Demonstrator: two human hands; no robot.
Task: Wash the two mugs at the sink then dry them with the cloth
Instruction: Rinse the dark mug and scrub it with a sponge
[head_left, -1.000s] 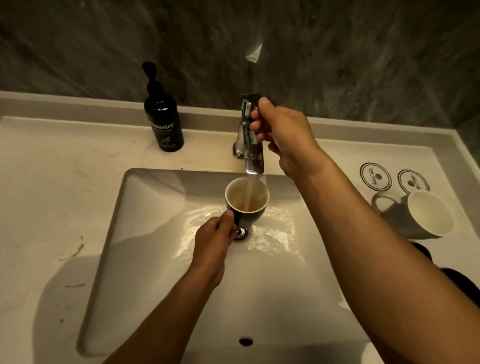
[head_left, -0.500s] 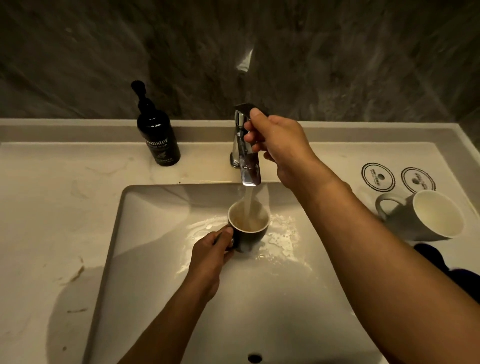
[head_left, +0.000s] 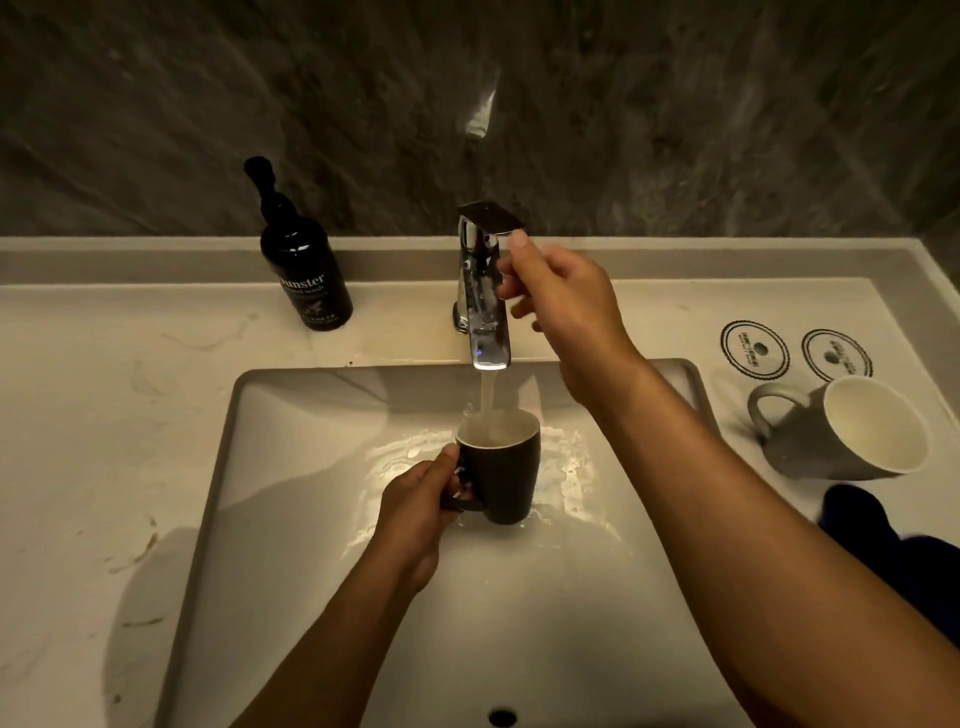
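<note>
A dark mug (head_left: 506, 478) stands upright in the white sink (head_left: 291, 519) under the chrome tap (head_left: 483, 291). Water runs from the spout into it and it is nearly full. My left hand (head_left: 415, 514) grips its handle from the left. My right hand (head_left: 561, 306) hovers just right of the tap, fingers loosely apart, with the index fingertip at the edge of the lever. A grey mug (head_left: 810, 441) with a pale inside lies tilted on the counter at the right. A dark blue cloth (head_left: 857, 519) lies just in front of it, partly hidden by my right arm.
A black hand-wash pump bottle (head_left: 306, 270) stands on the counter left of the tap. Two round printed coasters (head_left: 754, 345) lie behind the grey mug. A dark stone wall rises behind the counter ledge. The basin is wet around the mug.
My right hand has loosened from its grip on the tap and shifted slightly right. The dark mug now stands lower and more upright under the stream, and the view has tilted upward.
</note>
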